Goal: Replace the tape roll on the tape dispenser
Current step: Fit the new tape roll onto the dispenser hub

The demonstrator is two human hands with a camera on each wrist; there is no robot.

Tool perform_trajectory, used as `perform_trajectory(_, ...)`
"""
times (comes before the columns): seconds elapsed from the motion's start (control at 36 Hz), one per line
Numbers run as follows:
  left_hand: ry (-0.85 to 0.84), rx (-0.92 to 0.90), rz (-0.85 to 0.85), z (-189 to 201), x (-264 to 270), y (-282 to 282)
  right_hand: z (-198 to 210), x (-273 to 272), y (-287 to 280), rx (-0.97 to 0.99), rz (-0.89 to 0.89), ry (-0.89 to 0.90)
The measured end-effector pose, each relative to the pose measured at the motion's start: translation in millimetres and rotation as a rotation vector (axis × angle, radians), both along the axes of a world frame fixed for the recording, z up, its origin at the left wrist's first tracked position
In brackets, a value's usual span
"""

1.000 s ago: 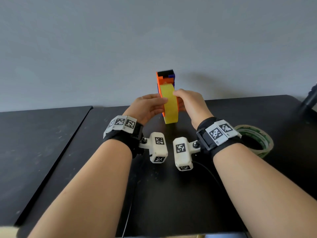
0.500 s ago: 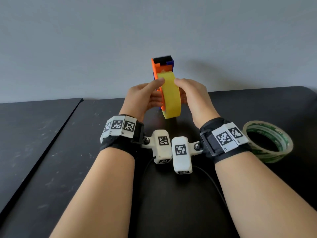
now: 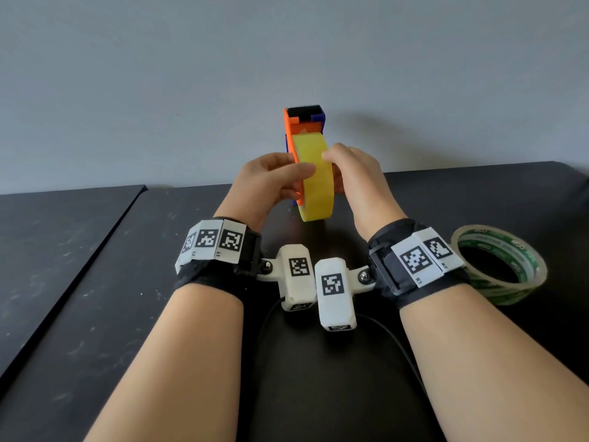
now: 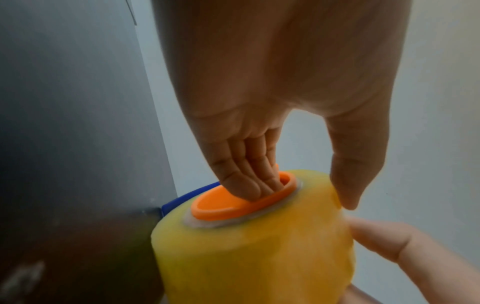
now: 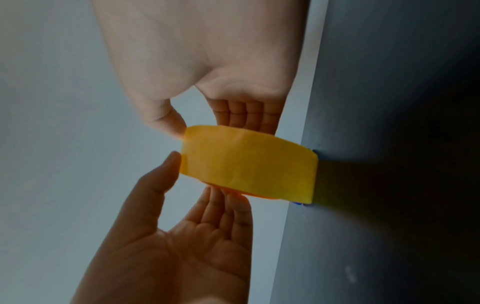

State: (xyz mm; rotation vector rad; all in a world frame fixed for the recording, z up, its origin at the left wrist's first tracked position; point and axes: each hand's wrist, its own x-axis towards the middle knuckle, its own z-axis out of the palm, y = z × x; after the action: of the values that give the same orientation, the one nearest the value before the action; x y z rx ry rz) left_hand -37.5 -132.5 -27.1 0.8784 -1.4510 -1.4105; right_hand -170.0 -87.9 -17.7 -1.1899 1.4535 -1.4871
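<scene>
Yellow tape roll [image 3: 314, 177] seated on orange tape dispenser [image 3: 302, 122], held above counter [image 3: 95, 282].
Left hand [image 3: 271, 183] grip: fingers in orange hub, thumb on roll; right hand [image 3: 353, 177] grip pinching roll; green-printed tape roll [image 3: 500, 266] lying at 4 o'clock.

the white marker plates on the right wristband [image 3: 417, 261] carry small printed codes, "r1" under the nearer square tag and what looks like "r2" under the farther one. the left wristband [image 3: 216, 242] shows like small marks under its tags, seemingly "l1" and "l2", though too small to be sure. the square black-and-white tags themselves are patterns, not text. the green print around the clear tape roll [image 3: 500, 266] on the table is too blurred to read.
</scene>
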Motion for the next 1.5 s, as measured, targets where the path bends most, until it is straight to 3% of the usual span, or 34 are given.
perform_trajectory(0.33,-0.05,-0.074,0.104,-2,-2,4,6,6,11,0.038,0.004,-0.018)
perform_trajectory(0.67,-0.025,-0.041,0.183,1,0,5,2,2,16,0.045,0.126,0.041)
perform_trajectory(0.94,-0.047,-0.001,-0.015,3,6,8,3,6,17,0.058,0.021,0.015)
perform_trajectory(1.5,-0.078,-0.067,0.148,2,4,8,-1,4,15,0.074,0.088,0.057)
